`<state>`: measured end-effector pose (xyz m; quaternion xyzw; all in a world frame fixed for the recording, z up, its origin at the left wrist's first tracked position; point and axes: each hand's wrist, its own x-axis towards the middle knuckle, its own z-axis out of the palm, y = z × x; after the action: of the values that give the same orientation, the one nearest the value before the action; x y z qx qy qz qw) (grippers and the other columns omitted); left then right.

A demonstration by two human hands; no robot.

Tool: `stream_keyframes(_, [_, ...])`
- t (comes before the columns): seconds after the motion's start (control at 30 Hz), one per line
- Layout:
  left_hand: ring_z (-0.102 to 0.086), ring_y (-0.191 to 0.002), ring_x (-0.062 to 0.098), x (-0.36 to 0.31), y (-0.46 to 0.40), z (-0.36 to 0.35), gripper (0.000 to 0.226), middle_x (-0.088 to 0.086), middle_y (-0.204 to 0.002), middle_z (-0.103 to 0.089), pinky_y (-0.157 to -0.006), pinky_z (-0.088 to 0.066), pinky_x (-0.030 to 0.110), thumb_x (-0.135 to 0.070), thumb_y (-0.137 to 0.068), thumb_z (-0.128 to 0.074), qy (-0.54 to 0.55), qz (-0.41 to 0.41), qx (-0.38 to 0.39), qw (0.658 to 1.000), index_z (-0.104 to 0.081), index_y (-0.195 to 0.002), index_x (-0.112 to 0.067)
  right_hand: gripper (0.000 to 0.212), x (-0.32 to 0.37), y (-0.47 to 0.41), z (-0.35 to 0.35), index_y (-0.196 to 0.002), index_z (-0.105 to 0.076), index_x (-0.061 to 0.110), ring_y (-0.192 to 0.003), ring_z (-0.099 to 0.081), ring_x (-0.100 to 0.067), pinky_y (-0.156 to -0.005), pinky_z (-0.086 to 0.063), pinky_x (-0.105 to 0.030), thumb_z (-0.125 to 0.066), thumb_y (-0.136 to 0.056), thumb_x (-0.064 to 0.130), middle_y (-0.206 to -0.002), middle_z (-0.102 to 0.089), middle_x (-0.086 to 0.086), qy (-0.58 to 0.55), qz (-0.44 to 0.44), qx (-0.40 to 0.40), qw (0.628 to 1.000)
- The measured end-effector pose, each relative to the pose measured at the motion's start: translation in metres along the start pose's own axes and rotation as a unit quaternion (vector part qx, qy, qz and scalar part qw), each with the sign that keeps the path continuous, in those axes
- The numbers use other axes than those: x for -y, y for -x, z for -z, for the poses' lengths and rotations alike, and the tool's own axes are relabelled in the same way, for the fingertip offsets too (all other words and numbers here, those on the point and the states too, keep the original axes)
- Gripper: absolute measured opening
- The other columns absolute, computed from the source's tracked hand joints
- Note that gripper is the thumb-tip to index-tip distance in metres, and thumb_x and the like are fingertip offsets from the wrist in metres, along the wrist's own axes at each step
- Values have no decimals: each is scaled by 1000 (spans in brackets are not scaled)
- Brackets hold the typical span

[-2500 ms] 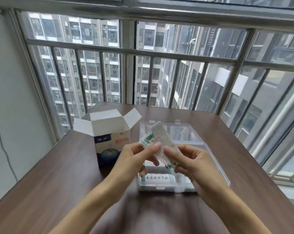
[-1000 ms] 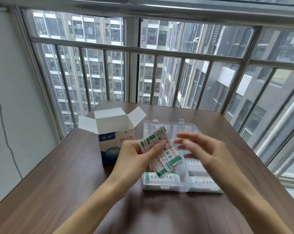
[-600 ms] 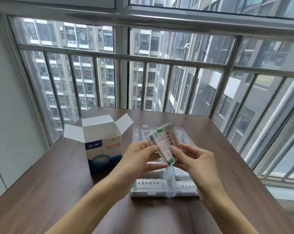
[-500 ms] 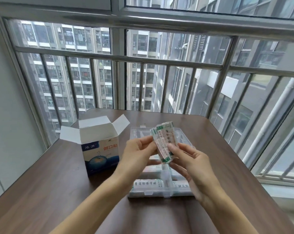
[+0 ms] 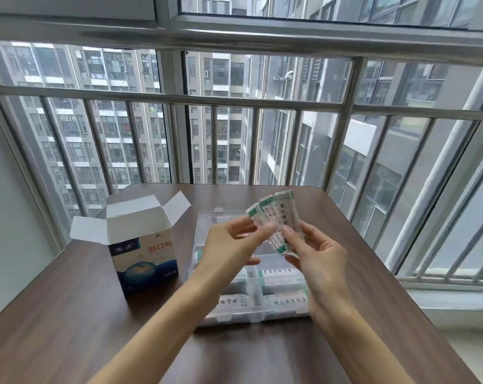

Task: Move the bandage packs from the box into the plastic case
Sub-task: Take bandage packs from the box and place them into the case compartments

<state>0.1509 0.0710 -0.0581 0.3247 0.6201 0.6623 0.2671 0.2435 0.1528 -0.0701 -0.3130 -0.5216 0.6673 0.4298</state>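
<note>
I hold a fanned stack of white and green bandage packs (image 5: 279,217) upright above the clear plastic case (image 5: 229,318). My left hand (image 5: 229,245) pinches the stack's left side with thumb and fingers. My right hand (image 5: 315,256) pinches its lower right side. The case lies open on the table, with its lid flat at the back. Several of its compartments hold bandage packs (image 5: 279,273). The white and blue bandage box (image 5: 143,253) stands left of the case with its top flaps open; its inside is hidden.
The brown wooden table (image 5: 68,328) stands against a barred window (image 5: 234,106). A pale wall runs along the left. The table's right edge drops off near a window sill (image 5: 442,303).
Both hands have lifted the stack a little and turned it more upright, and the packs now fan out wider. The camera view has tilted upward.
</note>
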Motion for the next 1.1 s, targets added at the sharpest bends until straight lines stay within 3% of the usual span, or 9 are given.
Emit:
stream_keyframes(0.13, [-71, -77, 3, 2, -3, 9, 10, -6, -82, -76, -64, -55, 15, -21, -83, -72, -20, -10, -19, 1000, -74, -93, -21, 19, 12, -4, 7, -99, -69, 27, -67, -64, 9, -55, -42, -3, -68, -84, 15, -83, -74, 11, 100, 48, 110, 988])
stream_keyframes(0.23, [-72, -81, 10, 4, -7, 13, 14, -1, -84, -76, -71, -56, 18, -17, -79, -75, -7, 11, 6, 1000, -74, -93, -17, 22, 18, -12, 11, -99, -67, 35, -78, -66, 4, -65, -47, -8, -62, -89, 16, -92, -74, 11, 158, 24, 212, 964])
stream_keyframes(0.33, [-72, -81, 12, 6, -10, 10, 16, 1, -85, -76, -69, -56, 17, -14, -79, -75, 3, 27, 23, 999, -73, -95, -14, 25, 12, -18, 13, -111, -65, 31, -78, -66, -3, -68, -50, -15, -57, -93, 15, -97, -72, 6, 212, 31, 231, 949])
stream_keyframes(0.43, [-70, -79, 4, 6, -13, 14, 24, -8, -86, -75, -58, -51, 13, -28, -77, -77, -120, -4, 23, 993, -71, -99, -23, 30, 19, -27, 24, -117, -62, 28, -80, -66, -5, -70, -51, -17, -57, -92, 12, -99, -70, 6, 270, 71, 234, 931])
stream_keyframes(0.57, [-67, -62, 1, 2, -15, 35, 36, -16, -92, -71, -61, -53, 20, -40, -73, -77, -290, -83, 12, 953, -64, -106, -34, 26, 29, -48, 44, -113, -65, 27, -93, -65, -6, -84, -53, -22, -56, -93, 13, -101, -69, 9, 416, 88, 298, 855])
stream_keyframes(0.7, [-58, -47, -5, 2, -17, 43, 17, -20, -92, -72, -56, -48, 17, -34, -82, -73, -360, -112, 35, 926, -73, -99, -31, 27, 17, -57, 47, -110, -70, 24, -82, -63, -10, -73, -49, -19, -56, -92, 10, -99, -70, 7, 534, 98, 312, 780])
stream_keyframes(0.83, [-48, -61, -24, 9, -15, 33, 12, -30, -97, -67, -70, -43, 17, -45, -84, -66, -451, -126, 67, 881, -71, -94, -40, 31, 8, -54, 39, -112, -69, 28, -82, -64, -18, -74, -49, -25, -51, -93, 13, -98, -71, 7, 566, 103, 331, 748])
stream_keyframes(0.93, [-54, -84, -13, 18, -15, 25, 22, -29, -105, -66, -70, -38, 10, -52, -87, -60, -518, -132, 110, 838, -69, -105, -43, 27, 6, -54, 36, -108, -69, 25, -78, -62, -12, -73, -46, -25, -50, -94, 14, -93, -71, 5, 577, 119, 332, 737])
stream_keyframes(1.1, [-56, -113, 6, 25, -21, 20, 23, -19, -117, -66, -90, -46, 29, -48, -90, -57, -551, -137, 117, 814, -68, -110, -42, 12, 14, -57, 34, -88, -72, 29, -77, -63, -2, -77, -52, -26, -63, -86, 22, -85, -72, 10, 613, 151, 332, 701])
